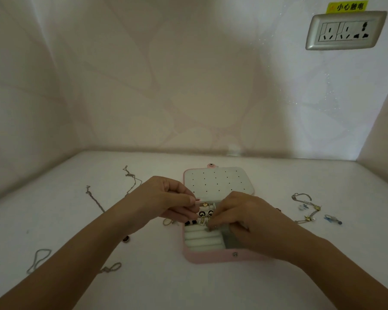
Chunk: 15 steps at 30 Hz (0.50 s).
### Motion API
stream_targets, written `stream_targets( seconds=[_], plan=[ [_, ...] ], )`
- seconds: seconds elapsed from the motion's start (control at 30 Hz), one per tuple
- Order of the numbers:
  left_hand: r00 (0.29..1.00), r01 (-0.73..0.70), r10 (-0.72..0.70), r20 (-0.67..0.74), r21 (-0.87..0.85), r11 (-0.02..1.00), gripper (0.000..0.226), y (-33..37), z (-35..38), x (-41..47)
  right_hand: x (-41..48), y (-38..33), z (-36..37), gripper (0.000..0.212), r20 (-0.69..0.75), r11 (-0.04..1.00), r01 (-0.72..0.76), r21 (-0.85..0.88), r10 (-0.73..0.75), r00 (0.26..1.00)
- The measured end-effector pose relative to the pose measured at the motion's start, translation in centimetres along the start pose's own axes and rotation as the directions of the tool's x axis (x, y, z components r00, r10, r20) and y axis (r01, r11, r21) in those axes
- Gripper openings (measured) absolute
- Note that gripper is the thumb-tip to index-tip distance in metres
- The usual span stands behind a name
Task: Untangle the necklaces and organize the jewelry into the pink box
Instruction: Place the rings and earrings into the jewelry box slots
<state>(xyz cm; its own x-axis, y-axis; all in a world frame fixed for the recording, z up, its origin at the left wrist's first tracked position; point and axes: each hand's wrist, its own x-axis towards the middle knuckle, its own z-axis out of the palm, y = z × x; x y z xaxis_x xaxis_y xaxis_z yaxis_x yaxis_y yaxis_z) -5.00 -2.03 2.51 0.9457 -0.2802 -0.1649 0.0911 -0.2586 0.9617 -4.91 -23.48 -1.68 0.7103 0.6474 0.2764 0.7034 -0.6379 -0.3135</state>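
The pink box lies open on the white table, its perforated white lid folded back. Inside sit white ring rolls and several earrings with black faces. My left hand hovers at the box's left edge, fingers curled, pinching something small I cannot make out. My right hand reaches into the box from the right and pinches a small silver piece over the ring rolls. Thin silver necklaces lie to the left.
More chains lie at the near left, and a small dark earring sits under my left forearm. A chain with charms and a blue piece lie to the right. Walls close in behind and on both sides.
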Motion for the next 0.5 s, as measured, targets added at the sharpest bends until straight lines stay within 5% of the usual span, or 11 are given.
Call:
stream_targets(
  seconds=[0.5],
  plan=[
    [1.0, 0.014, -0.016, 0.027, 0.061, 0.998, 0.007, -0.36, -0.18, 0.18, 0.02, -0.43, 0.01, 0.052, 0.069, 0.992, -0.007, -0.129, 0.016, 0.997]
  ],
)
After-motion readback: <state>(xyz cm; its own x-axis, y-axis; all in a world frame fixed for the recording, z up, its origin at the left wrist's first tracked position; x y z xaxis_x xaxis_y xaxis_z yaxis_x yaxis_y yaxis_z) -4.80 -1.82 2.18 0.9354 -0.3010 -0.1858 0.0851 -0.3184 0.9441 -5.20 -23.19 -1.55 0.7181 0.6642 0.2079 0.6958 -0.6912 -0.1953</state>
